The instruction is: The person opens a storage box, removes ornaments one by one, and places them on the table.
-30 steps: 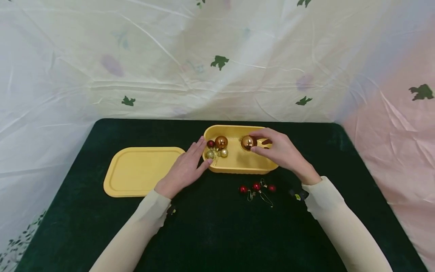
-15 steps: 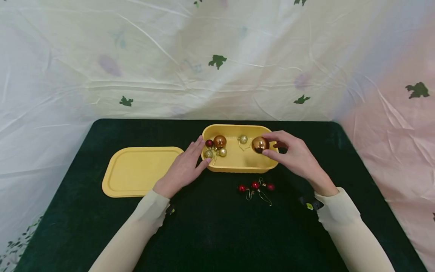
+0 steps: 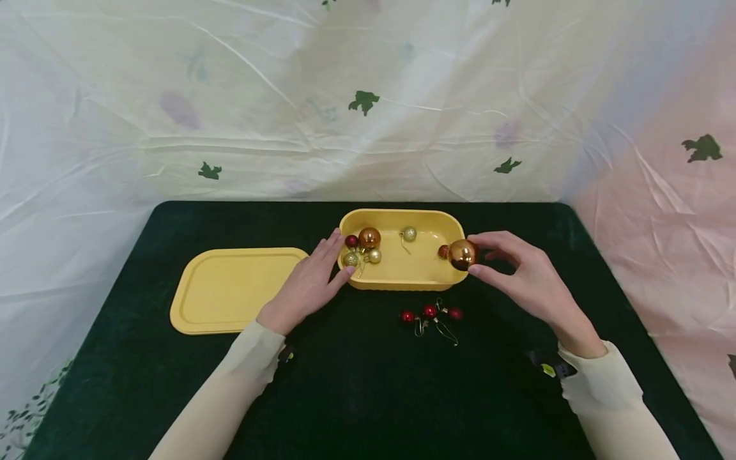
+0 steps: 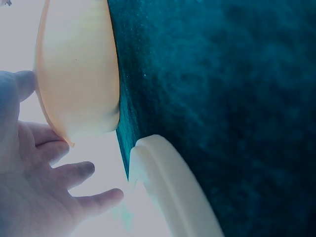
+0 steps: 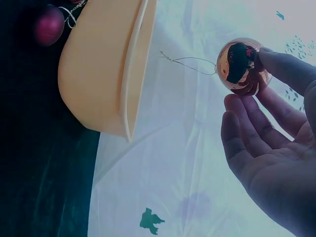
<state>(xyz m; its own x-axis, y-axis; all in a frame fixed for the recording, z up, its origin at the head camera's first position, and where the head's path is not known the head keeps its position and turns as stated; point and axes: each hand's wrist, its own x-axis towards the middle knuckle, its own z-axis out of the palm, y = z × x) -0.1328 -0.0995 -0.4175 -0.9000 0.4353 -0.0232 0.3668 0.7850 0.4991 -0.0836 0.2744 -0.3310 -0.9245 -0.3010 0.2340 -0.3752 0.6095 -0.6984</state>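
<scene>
My right hand (image 3: 520, 271) pinches a shiny copper-gold Christmas bauble (image 3: 462, 255) over the right end of a yellow box (image 3: 402, 283). In the right wrist view a thin gold loop trails from this bauble, held above the rim. With fingers straight, my left hand (image 3: 305, 281) touches the box's left end; the left wrist view shows thumb and fingertips at the rim. Inside at the left sit another copper bauble (image 3: 370, 237), a dark red one (image 3: 352, 241) and small gold ones (image 3: 374, 256). A glittery gold bauble (image 3: 409, 234) lies near the back wall, a small reddish one (image 3: 443, 252) at the right.
A yellow lid (image 3: 236, 291) lies flat on the dark green tabletop (image 3: 368, 396), left of the box. Three small red baubles (image 3: 430, 311) with string loops rest in front of the box. Pale printed cloth (image 3: 276, 128) hangs behind the table.
My right hand has moved right with the copper-gold bauble, from inside the box to its right end. The glittery gold and reddish baubles have come into sight. My left hand stays put.
</scene>
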